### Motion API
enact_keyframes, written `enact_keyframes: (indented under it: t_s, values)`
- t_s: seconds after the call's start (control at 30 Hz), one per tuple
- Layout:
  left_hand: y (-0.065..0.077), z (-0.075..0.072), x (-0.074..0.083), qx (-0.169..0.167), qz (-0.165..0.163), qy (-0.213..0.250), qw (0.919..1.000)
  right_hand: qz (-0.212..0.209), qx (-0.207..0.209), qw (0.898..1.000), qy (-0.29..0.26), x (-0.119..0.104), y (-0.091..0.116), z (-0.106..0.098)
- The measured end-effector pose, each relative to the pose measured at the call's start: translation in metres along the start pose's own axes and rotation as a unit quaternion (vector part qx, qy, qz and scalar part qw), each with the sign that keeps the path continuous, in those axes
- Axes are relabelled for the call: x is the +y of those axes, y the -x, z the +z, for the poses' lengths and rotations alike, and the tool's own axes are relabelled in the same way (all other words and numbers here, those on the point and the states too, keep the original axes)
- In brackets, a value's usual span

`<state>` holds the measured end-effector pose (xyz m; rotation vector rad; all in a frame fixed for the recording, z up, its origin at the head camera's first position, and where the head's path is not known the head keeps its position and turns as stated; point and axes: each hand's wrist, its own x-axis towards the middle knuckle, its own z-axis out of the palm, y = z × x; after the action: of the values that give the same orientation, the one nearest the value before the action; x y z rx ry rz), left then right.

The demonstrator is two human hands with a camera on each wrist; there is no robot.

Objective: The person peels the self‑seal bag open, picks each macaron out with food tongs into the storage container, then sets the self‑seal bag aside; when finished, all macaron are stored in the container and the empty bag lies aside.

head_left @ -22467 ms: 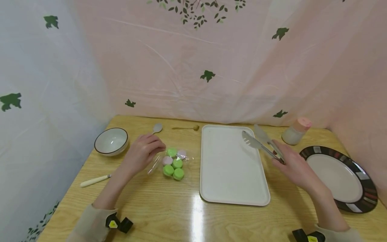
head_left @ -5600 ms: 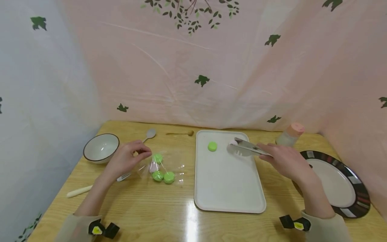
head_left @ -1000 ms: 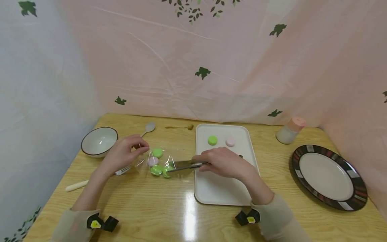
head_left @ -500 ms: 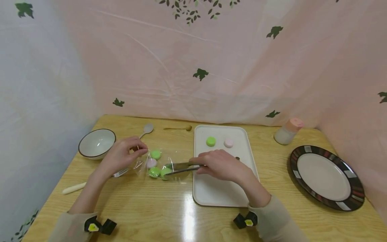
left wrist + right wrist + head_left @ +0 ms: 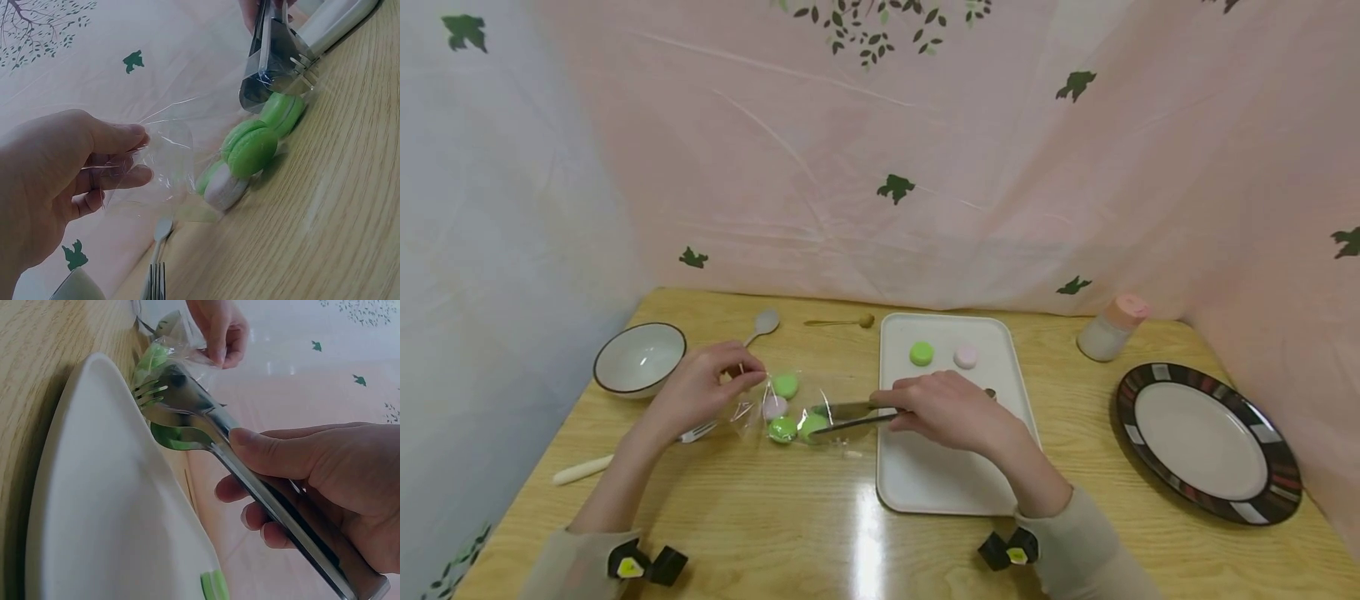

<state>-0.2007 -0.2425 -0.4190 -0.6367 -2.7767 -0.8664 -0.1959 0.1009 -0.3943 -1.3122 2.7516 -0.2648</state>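
Note:
My left hand [image 5: 696, 385] pinches the end of a clear plastic bag [image 5: 172, 147] between thumb and fingers. Several macarons lie in the bag: green ones, such as the front green macaron [image 5: 252, 153], and a pale pink macaron [image 5: 225, 189]. My right hand [image 5: 951, 410] grips metal tongs [image 5: 250, 478] by the arms. Their tips reach into the bag's mouth, right at the rightmost green macaron [image 5: 282, 112]. On the white tray [image 5: 940, 487], under my right hand, sit another green macaron [image 5: 922, 353] and a pink macaron [image 5: 966, 357].
A white bowl [image 5: 640, 360], a spoon [image 5: 767, 322], a fork [image 5: 698, 431] and a cream handle [image 5: 582, 469] surround my left arm. A small gold utensil [image 5: 842, 322] lies at the back. To the right stand a pink-lidded jar [image 5: 1112, 327] and a dark-rimmed plate [image 5: 1206, 500].
Two macarons have gone from the bag to the tray. My right hand has let the pink one down there and moved the tongs left into the bag. The last second shows hardly any movement.

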Motion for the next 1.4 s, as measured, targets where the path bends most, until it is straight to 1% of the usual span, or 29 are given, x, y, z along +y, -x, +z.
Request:
enact_keyframes:
  t_s: [0.3, 0.63, 0.77, 0.87, 0.97, 1.07, 1.23, 1.4]
  values:
    - [0.000, -0.001, 0.003, 0.001, -0.002, -0.014, 0.9999, -0.007, 0.007, 1.000, 0.015, -0.004, -0.002, 0.001]
    - [0.001, -0.001, 0.004, 0.000, -0.004, -0.012, 0.9999, -0.014, 0.013, 1.000, 0.022, -0.007, -0.002, 0.000]
    - [0.002, -0.001, 0.002, 0.003, 0.001, -0.008, 1.0000, -0.012, 0.011, 1.000, 0.022, -0.006, -0.001, 0.000]
    - [0.002, 0.001, 0.000, 0.009, 0.005, -0.008, 0.9999, -0.002, 0.010, 1.000, 0.013, -0.004, 0.002, -0.002]
    - [0.002, 0.002, -0.002, 0.019, 0.007, -0.010, 0.9997, 0.019, 0.013, 1.000, 0.005, 0.002, 0.010, -0.006]
    - [0.002, 0.002, -0.003, 0.028, 0.011, -0.010, 0.9995, 0.046, 0.024, 0.999, 0.005, 0.012, 0.022, -0.013]
    - [0.001, 0.003, -0.004, 0.035, 0.019, -0.012, 0.9991, 0.096, 0.039, 0.995, 0.009, 0.033, 0.051, -0.026]
    - [-0.001, 0.004, -0.003, 0.030, 0.016, -0.015, 0.9993, 0.135, 0.046, 0.990, 0.010, 0.054, 0.079, -0.032]
